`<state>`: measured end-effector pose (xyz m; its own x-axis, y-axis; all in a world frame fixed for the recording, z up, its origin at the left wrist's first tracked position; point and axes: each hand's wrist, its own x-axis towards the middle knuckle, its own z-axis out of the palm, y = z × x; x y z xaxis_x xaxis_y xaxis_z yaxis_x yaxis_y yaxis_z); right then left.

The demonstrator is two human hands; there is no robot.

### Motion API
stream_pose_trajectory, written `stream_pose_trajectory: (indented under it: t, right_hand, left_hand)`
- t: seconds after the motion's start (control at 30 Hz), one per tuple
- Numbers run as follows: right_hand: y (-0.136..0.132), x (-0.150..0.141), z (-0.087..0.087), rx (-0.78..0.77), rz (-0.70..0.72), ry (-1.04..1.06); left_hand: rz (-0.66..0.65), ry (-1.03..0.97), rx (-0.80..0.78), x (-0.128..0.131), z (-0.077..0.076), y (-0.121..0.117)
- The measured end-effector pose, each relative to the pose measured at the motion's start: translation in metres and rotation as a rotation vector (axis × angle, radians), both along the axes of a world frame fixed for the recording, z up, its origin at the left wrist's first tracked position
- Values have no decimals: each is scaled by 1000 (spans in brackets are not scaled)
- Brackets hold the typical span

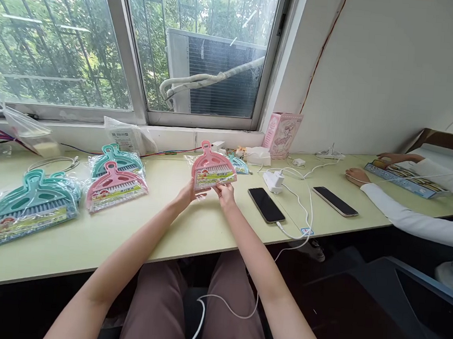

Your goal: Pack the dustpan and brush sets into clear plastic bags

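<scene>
Both of my hands hold up a small pink dustpan and brush set in clear plastic wrap, its printed label facing me. My left hand grips the lower left corner. My right hand pinches the bottom edge on the right. To the left lie another wrapped pink dustpan set, a teal dustpan set behind it and a stack of teal dustpan sets. Part of a small teal set shows behind the one in my hands.
Right of my hands lie a phone on a charging cable, a white charger and a second phone. A pink box stands by the wall. At the far right, another person's hands are beside a blue tray.
</scene>
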<state>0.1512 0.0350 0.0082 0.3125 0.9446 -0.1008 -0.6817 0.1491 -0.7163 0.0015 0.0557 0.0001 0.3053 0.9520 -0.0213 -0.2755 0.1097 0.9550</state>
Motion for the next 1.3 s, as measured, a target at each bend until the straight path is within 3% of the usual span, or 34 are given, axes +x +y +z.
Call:
stream_pose_trajectory:
  t: [0.2, 0.43, 0.6, 0.67, 0.8, 0.93, 1.13, 1.3]
  right_hand:
    - [8, 8, -8, -16, -118, 57]
    - [7, 7, -7, 21, -172, 79]
    - [7, 12, -5, 7, -137, 107]
    - [7, 15, -3, -6, -128, 139]
    - [7, 17, -1, 7, -71, 155]
    - [3, 14, 0, 54, 84, 46]
    - [-3, 9, 2, 36, 245, -88]
    - [-4, 11, 2, 22, 243, -130]
  left_hand:
    - [-263, 172, 158, -1, 2, -22]
    - [-288, 344, 160, -6, 13, -24]
    - [-406, 421, 187, -10, 24, -28]
    - [-366, 455, 231, -15, 28, -26]
    - [-108, 492, 266, -25, 28, -13]
    - [45, 357, 236, -23, 22, -5]
    - [72, 25, 312, -10, 21, -15]
    - [51, 19, 300, -10, 13, -13]
